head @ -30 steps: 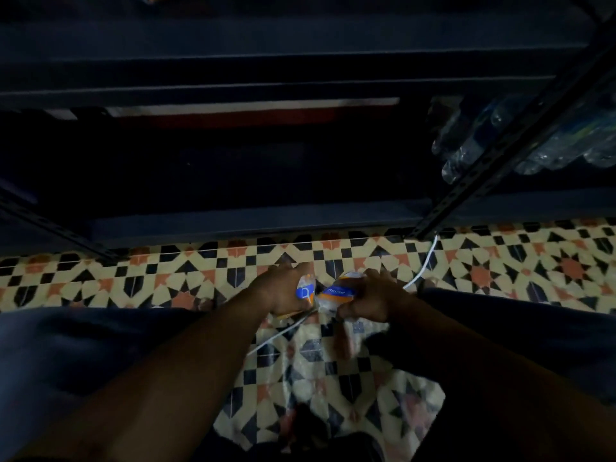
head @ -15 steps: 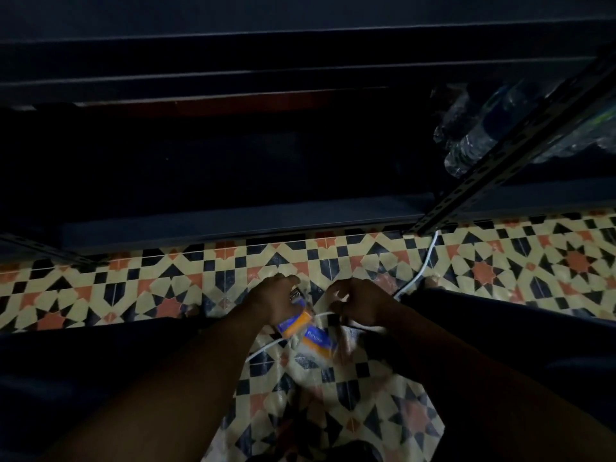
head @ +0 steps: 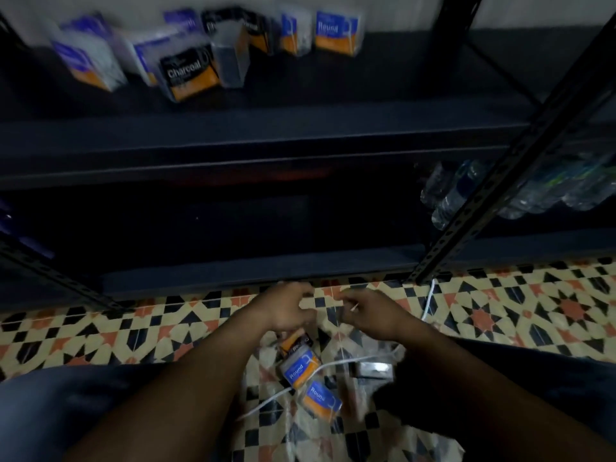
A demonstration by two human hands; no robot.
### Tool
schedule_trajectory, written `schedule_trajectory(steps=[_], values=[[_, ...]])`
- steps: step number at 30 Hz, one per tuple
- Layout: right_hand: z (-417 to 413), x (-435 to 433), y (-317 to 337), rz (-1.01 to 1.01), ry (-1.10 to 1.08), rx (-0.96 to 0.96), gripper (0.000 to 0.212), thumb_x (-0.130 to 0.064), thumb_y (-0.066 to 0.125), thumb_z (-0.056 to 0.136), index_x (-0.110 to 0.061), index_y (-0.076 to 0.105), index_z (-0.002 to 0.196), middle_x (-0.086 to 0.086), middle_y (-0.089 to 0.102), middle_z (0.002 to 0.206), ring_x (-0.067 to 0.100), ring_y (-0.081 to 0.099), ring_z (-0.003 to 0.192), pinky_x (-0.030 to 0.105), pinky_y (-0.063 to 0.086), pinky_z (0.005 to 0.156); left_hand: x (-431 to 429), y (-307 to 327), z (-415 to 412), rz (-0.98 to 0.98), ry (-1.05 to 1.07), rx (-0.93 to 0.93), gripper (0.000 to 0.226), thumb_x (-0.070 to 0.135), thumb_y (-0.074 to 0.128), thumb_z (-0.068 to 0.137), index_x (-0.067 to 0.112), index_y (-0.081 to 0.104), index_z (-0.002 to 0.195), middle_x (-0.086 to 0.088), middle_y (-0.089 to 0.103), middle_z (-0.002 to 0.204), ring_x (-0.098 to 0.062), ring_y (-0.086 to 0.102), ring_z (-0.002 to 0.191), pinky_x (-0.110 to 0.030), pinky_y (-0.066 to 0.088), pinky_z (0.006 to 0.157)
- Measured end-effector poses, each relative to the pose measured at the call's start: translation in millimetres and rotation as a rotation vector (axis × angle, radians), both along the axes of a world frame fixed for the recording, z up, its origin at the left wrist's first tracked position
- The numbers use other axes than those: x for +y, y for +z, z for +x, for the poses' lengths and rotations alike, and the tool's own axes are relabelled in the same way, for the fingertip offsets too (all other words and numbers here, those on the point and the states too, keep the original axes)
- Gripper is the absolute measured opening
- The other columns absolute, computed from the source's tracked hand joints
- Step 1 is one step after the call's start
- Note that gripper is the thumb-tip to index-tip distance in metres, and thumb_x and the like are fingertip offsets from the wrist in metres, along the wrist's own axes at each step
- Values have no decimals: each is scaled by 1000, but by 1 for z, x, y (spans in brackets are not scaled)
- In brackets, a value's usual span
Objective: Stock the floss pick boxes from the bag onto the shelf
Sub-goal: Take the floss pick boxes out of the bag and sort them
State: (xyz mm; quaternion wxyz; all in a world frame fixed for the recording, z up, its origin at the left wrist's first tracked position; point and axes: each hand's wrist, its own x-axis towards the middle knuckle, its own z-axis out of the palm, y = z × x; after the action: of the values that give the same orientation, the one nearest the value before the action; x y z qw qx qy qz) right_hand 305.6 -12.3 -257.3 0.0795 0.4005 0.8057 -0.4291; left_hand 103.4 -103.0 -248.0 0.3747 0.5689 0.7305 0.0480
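Three floss pick boxes (head: 300,370) lay inside the clear bag (head: 376,350) on the tiled floor (head: 100,328), between the person's knees; one was black and orange, two blue and orange, marked "Round"; the left hand (head: 290,310) hung curled at the bag's mouth, just above the black box, though whether it gripped the plastic could not be told; the right hand (head: 373,315) pinched the bag's rim between thumb and forefinger; a white cable (head: 431,295) ran across the bag. Farther out, stocked boxes (head: 186,73) stood blurred along the back of the dark shelf (head: 300,128); water bottles (head: 446,201) lay on a lower level to the right, behind a perforated upright (head: 500,181).
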Motion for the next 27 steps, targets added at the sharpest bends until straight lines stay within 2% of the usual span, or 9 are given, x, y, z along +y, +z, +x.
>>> schedule_trajectory(steps=[2,5,8,13,15,19,24,27], values=[[-7,5,35,50,-22,63,43,-43,61,89,-33,57,130,-12,64,103,8,62,95,29,51,87,5,33,-7,61,-13,27,59,47,65,88,25,50,141,-1,60,132,-20,59,117,-29,49,95],[-14,13,87,123,-21,134,45,-45,63,89,-35,55,132,-14,61,105,4,60,97,24,49,88,8,87,-17,127,-6,55,68,54,64,88,28,42,146,-1,55,138,-17,57,117,-28,48,97],[-20,20,139,215,-7,210,44,-47,64,89,-36,56,131,-11,62,110,5,61,98,27,51,90,10,137,-27,251,4,113,67,58,64,86,32,44,145,1,57,135,-15,57,115,-29,48,94],[-34,31,213,428,-8,370,32,-45,65,88,-36,64,119,-14,68,100,-1,63,89,22,52,81,16,213,-41,563,27,193,54,57,65,86,31,56,132,8,66,112,-7,64,89,-34,55,85],[-41,37,234,501,-48,448,25,-42,65,88,-35,68,112,-15,70,94,-3,64,85,19,51,80,23,233,-47,691,67,198,46,54,65,87,30,61,126,11,66,103,-5,64,84,-33,55,83],[-60,60,248,592,-123,446,19,-42,65,87,-32,70,102,-14,71,90,0,64,89,25,50,87,47,245,-65,726,136,208,44,50,66,88,26,63,124,6,67,106,-11,64,96,-33,53,89],[-80,92,238,692,-82,222,34,-52,62,84,-35,67,112,-7,62,119,17,53,118,38,42,103,74,232,-87,620,145,296,48,51,63,89,24,60,127,0,62,122,-18,57,116,-32,47,97],[-92,107,235,700,-72,215,32,-51,61,86,-37,65,115,-8,57,125,17,47,122,37,37,104,87,224,-100,624,156,366,49,53,58,91,23,58,131,-2,58,126,-21,49,123,-33,43,101]])
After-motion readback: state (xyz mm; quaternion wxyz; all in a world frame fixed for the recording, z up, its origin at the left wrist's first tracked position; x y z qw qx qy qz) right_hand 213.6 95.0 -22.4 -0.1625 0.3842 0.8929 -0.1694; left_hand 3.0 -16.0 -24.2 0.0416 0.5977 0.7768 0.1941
